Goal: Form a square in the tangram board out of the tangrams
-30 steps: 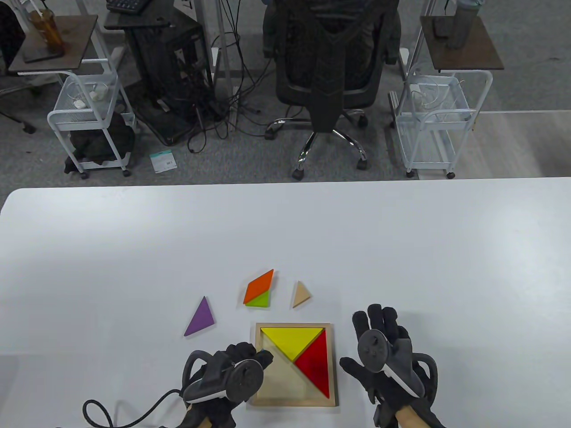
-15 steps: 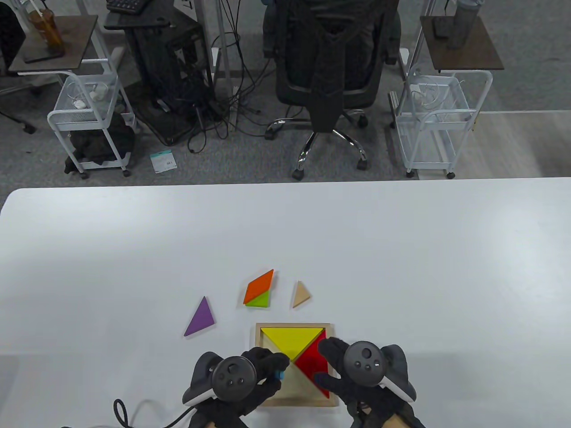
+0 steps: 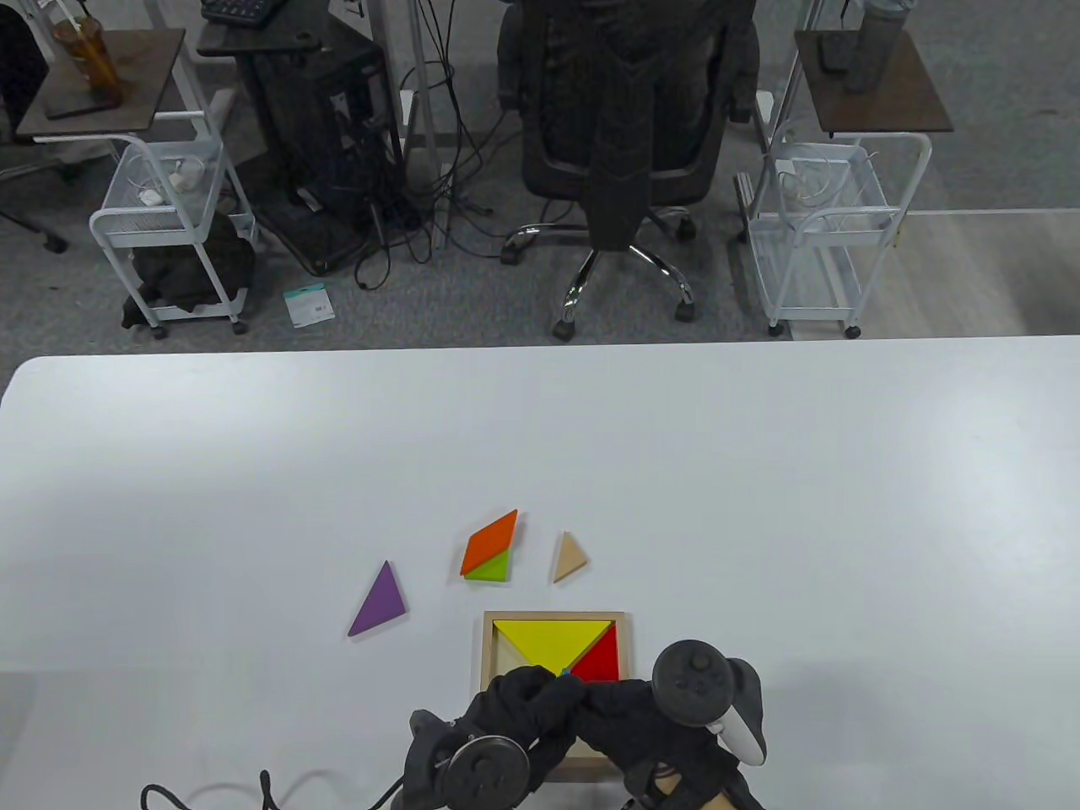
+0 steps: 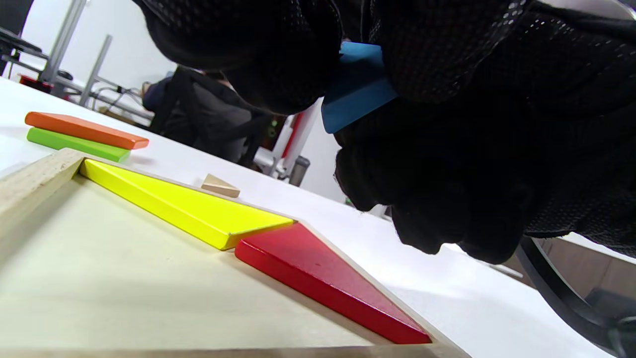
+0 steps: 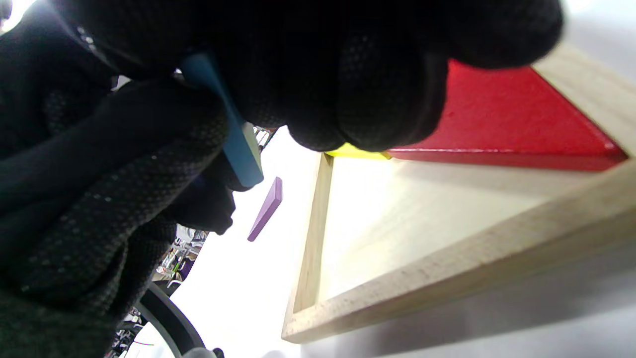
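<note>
White table below, both hands, left hand (image 3: 527, 704) and right hand (image 3: 629, 709), pinch a blue piece (image 4: 357, 89) over the board (image 5: 318, 233); clumsy handover could drop it askew.

The wooden tangram board (image 3: 488, 641) lay flat on the bench, its near part covered by both hands. Inside it, a yellow triangle (image 3: 553, 645) sat along the far edge, and a red triangle (image 3: 601, 662) lay against the right edge, the two touching. A blue piece (image 4: 355, 89) was held above the board, pinched between fingers of both hands. Beyond the board lay a purple triangle (image 3: 380, 601), an orange parallelogram (image 3: 489, 540) resting on a green piece (image 3: 491, 570), and a small plain wooden triangle (image 3: 569, 557).
</note>
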A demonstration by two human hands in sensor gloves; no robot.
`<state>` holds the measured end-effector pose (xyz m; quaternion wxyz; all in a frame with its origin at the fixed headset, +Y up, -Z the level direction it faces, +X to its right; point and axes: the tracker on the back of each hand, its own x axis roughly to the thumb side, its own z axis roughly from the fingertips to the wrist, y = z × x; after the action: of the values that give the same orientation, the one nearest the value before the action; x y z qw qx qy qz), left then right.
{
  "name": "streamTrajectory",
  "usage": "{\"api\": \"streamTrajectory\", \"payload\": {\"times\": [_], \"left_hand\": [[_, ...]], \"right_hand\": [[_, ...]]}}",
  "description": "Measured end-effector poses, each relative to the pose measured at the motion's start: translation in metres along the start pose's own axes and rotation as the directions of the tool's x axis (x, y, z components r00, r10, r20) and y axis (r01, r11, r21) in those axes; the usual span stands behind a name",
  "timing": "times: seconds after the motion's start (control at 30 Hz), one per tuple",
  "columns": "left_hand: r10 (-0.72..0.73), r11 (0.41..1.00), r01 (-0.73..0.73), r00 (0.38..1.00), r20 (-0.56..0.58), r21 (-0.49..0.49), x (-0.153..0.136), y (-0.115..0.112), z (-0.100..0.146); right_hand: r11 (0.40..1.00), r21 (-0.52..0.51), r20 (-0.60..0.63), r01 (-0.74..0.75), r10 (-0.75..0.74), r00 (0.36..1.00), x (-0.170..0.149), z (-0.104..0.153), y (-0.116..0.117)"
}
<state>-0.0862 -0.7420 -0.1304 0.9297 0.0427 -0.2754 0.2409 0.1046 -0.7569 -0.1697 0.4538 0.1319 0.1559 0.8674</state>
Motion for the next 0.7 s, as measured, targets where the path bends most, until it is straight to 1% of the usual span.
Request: {"api": "streamTrajectory", "payload": {"times": [0.07,0.13,0.2,0.23,0.3,0.33,0.37,0.43,0.47,0.53,0.6,0.63,0.7], "left_hand": [[-0.001,1.0,0.001,1.0,-0.01,-0.002,0.001,-0.003,0.0],[0.003,1.0,-0.003,1.0,-0.007,-0.026,0.0,-0.003,0.0],[0.048,0.998,-0.048,0.999,0.004,-0.032,-0.004,0.001,0.0],[0.076,0.997,-0.076,0.997,-0.004,-0.033,-0.006,0.003,0.0],[0.128,0.992,-0.128,0.991,-0.026,0.005,-0.016,0.011,0.002],[0.162,0.987,-0.162,0.986,-0.032,0.024,-0.023,0.015,0.002],[0.225,0.974,-0.225,0.974,-0.036,0.012,-0.03,0.017,0.002],[0.331,0.941,-0.334,0.942,-0.049,-0.064,-0.036,0.015,0.0],[0.379,0.919,-0.385,0.922,-0.074,-0.088,-0.038,0.012,-0.001],[0.411,0.899,-0.42,0.907,-0.095,-0.127,-0.039,0.006,-0.003],[0.407,0.893,-0.419,0.908,-0.105,-0.165,-0.038,0.003,-0.005],[0.403,0.893,-0.416,0.909,-0.105,-0.174,-0.037,0.002,-0.006],[0.391,0.901,-0.406,0.913,-0.115,-0.156,-0.038,0.002,-0.006]], "right_hand": [[1.0,-0.004,-0.002,-0.021,0.021,1.0,0.0,0.0,0.0],[0.998,-0.019,-0.006,-0.061,0.061,0.998,0.001,0.001,-0.001],[0.995,-0.034,-0.003,-0.094,0.094,0.996,0.002,0.001,-0.004],[0.994,-0.025,0.01,-0.103,0.103,0.995,0.003,0.001,-0.005],[0.993,0.018,0.051,-0.12,0.119,0.992,0.004,0.002,-0.007],[0.987,0.065,0.086,-0.146,0.14,0.986,0.003,0.001,-0.007],[0.979,0.112,0.109,-0.172,0.16,0.981,0.002,0.002,-0.005],[0.972,0.149,0.129,-0.184,0.166,0.978,0.002,0.001,-0.001],[0.967,0.173,0.139,-0.189,0.166,0.976,0.003,0.0,0.002],[0.96,0.194,0.149,-0.2,0.173,0.974,0.004,-0.001,0.006],[0.956,0.197,0.153,-0.216,0.188,0.97,0.005,-0.001,0.008],[0.957,0.192,0.153,-0.219,0.191,0.97,0.005,-0.001,0.008],[0.96,0.17,0.143,-0.221,0.198,0.97,0.004,0.0,0.006]]}}
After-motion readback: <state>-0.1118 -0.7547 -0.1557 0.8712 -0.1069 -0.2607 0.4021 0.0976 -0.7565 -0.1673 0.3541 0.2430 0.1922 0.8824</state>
